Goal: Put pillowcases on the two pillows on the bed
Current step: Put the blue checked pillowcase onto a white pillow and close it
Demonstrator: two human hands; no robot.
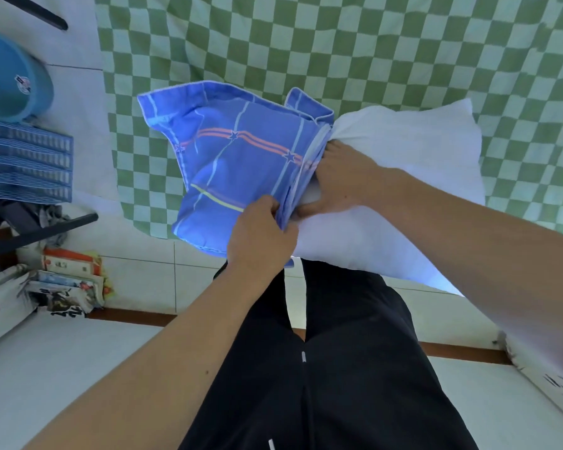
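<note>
The white pillow (403, 164) is held above the green checked bed (371, 43), one end entering the blue pillowcase (234, 164). The left hand (260, 232) pinches the case's opening; the right hand (342, 177) clasps the pillow there. Risk: the bunched opening may snag, the left grip slipping.

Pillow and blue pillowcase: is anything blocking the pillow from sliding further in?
Nothing visible. The white pillow already enters the blue pillowcase mouth; the left hand pinches the opening's edge, and the right hand presses the pillow at the mouth.

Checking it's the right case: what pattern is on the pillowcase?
Blue pillowcase with pale lines, red stripes and stars; head view.
</note>
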